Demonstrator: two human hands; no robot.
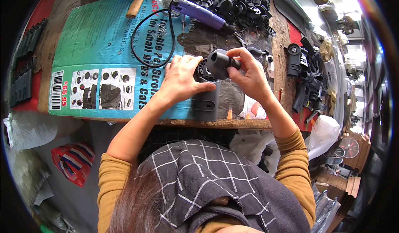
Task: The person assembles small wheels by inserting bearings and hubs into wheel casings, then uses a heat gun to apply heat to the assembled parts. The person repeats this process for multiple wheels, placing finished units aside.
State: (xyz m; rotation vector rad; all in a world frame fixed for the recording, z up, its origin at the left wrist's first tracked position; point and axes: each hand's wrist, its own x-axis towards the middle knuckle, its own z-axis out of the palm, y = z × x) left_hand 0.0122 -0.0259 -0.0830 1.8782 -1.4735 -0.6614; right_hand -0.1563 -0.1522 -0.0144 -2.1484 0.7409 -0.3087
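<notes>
My right hand (252, 75) pinched a smooth black knob (217, 62). My left hand (181, 80) curled round a long grey part (205, 105). The blue card (102, 37) had big black letters (146, 73).

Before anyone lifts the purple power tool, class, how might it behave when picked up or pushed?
The purple power tool looks stiff, with a seemingly hard casing. Its rounded body could roll slightly if nudged. The thin, looped black cord would probably flex and drag.
</notes>
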